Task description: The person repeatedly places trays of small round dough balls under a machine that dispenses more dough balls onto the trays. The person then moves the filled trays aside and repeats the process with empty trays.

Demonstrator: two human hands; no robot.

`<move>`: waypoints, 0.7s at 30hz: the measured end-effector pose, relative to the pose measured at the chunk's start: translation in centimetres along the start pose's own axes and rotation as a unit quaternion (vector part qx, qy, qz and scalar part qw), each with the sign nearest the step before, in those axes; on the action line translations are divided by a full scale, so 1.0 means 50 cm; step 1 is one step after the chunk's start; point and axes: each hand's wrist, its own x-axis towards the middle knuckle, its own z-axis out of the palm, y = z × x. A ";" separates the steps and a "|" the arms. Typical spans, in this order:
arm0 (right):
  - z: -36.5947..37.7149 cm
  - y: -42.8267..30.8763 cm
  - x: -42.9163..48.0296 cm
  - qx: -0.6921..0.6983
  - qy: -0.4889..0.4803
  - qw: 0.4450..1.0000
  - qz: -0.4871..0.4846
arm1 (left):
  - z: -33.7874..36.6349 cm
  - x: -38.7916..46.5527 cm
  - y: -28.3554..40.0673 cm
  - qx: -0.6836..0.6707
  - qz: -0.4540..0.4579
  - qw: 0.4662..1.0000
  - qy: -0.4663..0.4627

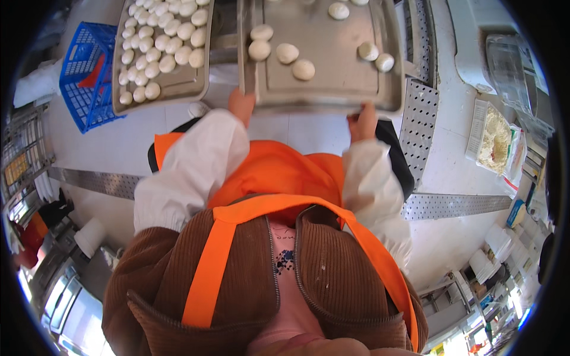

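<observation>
A shallow metal baking tray is in front of me with several round white dough balls spread out on it. My left hand grips its near left corner. Toward the right end of the same near edge, my right hand has hold of the rim, its fingers partly hidden underneath. The tray's far end runs out of the picture. To its left, apart from both hands, a second metal tray carries many dough balls set close together.
A blue plastic crate stands beyond the left tray. Perforated metal strips cross the pale floor. At right lie an open container of flour-like powder and a pale machine with a clear plastic part. Shelving racks line the left side.
</observation>
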 end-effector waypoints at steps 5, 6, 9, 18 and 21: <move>-0.106 0.141 -0.059 0.158 0.052 0.986 -0.025 | -0.007 -0.102 -0.084 -0.085 -0.015 0.995 0.044; -0.082 0.110 -0.061 0.172 -0.038 0.984 -0.025 | -0.004 -0.070 -0.090 -0.096 -0.003 0.995 0.034; 0.000 0.019 0.038 0.030 -0.015 0.999 -0.008 | 0.018 0.025 0.027 -0.042 -0.018 0.999 0.014; -0.072 0.140 -0.073 0.185 -0.034 0.982 0.025 | -0.008 -0.049 -0.148 -0.063 0.038 0.986 0.147; -0.022 0.110 0.023 0.199 -0.022 0.979 0.027 | 0.004 0.023 0.010 -0.006 -0.040 0.996 0.077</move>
